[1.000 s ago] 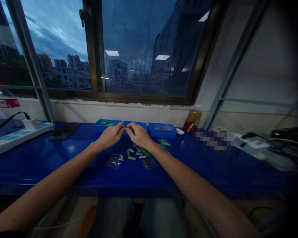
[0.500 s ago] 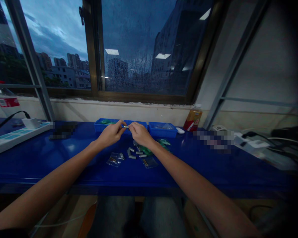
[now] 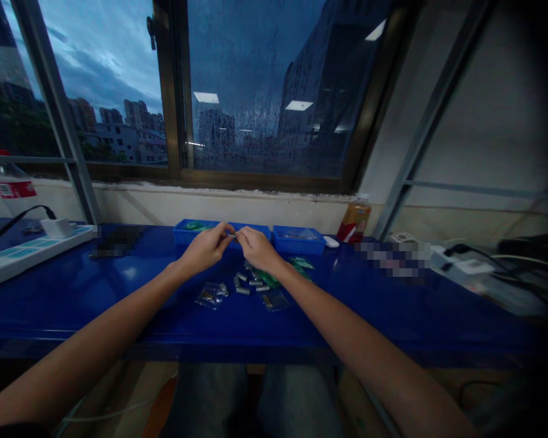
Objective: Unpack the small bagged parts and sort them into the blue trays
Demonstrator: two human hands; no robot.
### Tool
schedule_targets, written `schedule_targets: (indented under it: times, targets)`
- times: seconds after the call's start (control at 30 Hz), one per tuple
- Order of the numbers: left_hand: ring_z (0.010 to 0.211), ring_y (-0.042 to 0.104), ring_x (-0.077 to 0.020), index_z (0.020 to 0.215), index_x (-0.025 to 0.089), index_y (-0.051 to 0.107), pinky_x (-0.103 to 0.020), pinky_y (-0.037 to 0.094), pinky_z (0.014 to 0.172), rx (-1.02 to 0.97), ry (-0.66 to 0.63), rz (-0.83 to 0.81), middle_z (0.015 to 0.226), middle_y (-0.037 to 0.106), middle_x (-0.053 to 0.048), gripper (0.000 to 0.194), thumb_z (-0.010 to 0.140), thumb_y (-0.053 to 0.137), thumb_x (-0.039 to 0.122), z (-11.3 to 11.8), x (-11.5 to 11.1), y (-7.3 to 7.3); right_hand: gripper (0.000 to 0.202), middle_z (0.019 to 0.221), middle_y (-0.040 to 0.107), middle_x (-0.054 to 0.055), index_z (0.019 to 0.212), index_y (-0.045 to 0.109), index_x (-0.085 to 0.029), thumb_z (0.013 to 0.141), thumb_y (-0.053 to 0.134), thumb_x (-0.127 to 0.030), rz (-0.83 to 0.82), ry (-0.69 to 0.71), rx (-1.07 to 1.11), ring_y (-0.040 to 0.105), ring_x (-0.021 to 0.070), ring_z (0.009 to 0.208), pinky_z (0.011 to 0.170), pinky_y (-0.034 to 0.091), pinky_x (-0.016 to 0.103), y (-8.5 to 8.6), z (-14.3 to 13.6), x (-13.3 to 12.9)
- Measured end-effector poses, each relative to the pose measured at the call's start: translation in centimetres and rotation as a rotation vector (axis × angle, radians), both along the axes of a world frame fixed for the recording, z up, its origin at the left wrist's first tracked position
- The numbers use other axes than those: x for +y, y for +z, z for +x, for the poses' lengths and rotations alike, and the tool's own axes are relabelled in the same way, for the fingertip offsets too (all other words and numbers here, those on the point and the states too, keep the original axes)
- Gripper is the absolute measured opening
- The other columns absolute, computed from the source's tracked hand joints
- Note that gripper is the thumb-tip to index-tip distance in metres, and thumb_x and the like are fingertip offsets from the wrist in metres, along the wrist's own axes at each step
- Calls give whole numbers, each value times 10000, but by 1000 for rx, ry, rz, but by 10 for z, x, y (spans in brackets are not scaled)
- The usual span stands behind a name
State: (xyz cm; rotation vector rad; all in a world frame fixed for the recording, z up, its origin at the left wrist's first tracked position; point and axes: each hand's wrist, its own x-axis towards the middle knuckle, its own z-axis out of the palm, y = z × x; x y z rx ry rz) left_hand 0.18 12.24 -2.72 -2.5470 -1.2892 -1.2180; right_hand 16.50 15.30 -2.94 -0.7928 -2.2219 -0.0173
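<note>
L hand [image 3: 204, 248] & R hand [image 3: 257, 248] both pinch a small grey piece [image 3: 231, 235] b/w thumb & fingers, approx. mid-frame, above the bench [image 3: 132, 304]. For good control, prob. best: light, level grip, wrists steady, kept over the bench in case it slips. Piece looks short, narrow, prob. metal; ends hidden by fingers, detail too small to tell. Loose silvery pieces [image 3: 243, 291] lie lower, nr. ctr.
</note>
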Motion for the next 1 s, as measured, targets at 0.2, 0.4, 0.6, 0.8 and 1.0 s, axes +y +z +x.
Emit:
schedule_targets:
  times: [0.2, 0.4, 0.6, 0.8, 1.0]
  targets:
    - [668, 584, -158, 884, 171, 538, -248, 403, 619, 9, 102, -16, 722, 618, -36, 233, 878, 342, 297, -2, -1, 3, 190, 726, 532, 0, 954, 491, -182, 845, 430, -325, -47, 45, 57, 505, 130, 681, 653, 364, 249, -1, 2, -6]
    - [576, 562, -143, 713, 164, 543, -248, 385, 595, 51, 156, -31, 599, 594, -21, 330, 886, 317, 332, -2, -3, 6, 124, 783, 531, 12, 913, 496, -188, 826, 446, -262, 3, 73, 62, 498, 134, 718, 683, 367, 253, 1, 2, -8]
    - [608, 566, -133, 1046, 164, 493, -228, 398, 574, -37, 33, 5, 700, 613, -11, 245, 842, 430, 285, 1, -5, 4, 240, 744, 526, 29, 735, 489, -182, 888, 323, -264, 9, 22, 85, 501, 142, 739, 684, 358, 255, 3, 1, -4]
    - [630, 579, -149, 938, 164, 537, -238, 400, 582, -27, 66, 8, 689, 618, -24, 195, 851, 411, 285, 0, -3, 4, 189, 739, 542, 14, 870, 522, -182, 866, 385, -311, -23, 31, 107, 502, 138, 707, 673, 365, 255, 2, 2, -6]
    - [640, 587, -160, 872, 162, 576, -254, 404, 612, 40, 103, -92, 691, 635, -39, 302, 865, 359, 373, 0, -1, 1, 193, 789, 562, 31, 800, 537, -182, 868, 379, -268, 38, 38, 87, 514, 137, 765, 711, 372, 248, 3, 6, 2]
